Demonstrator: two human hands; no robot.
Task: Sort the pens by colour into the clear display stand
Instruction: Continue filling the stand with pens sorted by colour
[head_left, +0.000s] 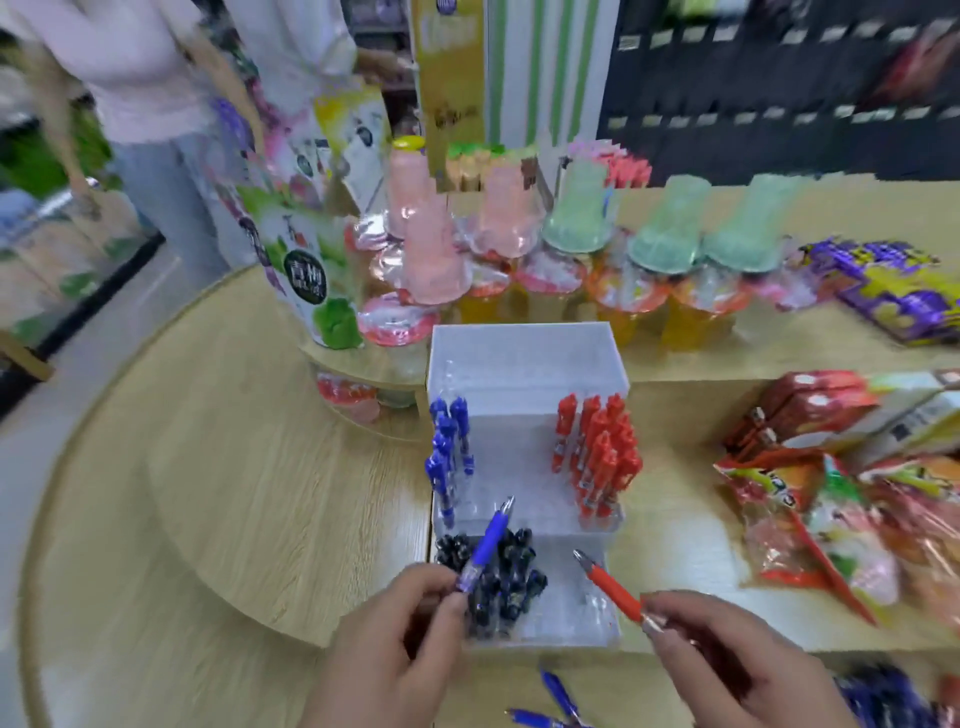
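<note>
Sorting step in progress, with one pen in each hand. Nearest the viewer, in front of the clear display stand (519, 358), loose blue pens (558, 693) lie unsorted on the counter (234, 493). At the stand's front edge, the left hand (395, 639) has its grip closed on the rear of a blue pen (485, 545). The tip of this pen slants up and away over the stand's front-left compartment, which is packed with dark pens (519, 571). The right hand (727, 660), at the stand's front-right corner, pinches the rear of a red pen (613, 587); the tip of this one points inward over the bare front-right compartment. Further back on the stand's raised tier, the blue group (449, 447) stands at the left and the red group (597, 452) at the right, well apart. The likely next move is to carry each pen past the front tier to its own colour, tip it upright and lower it in without disturbing its neighbours. Behind the stand sit sealed drink cups (623, 301), and to its right are snack packets (831, 509).
</note>
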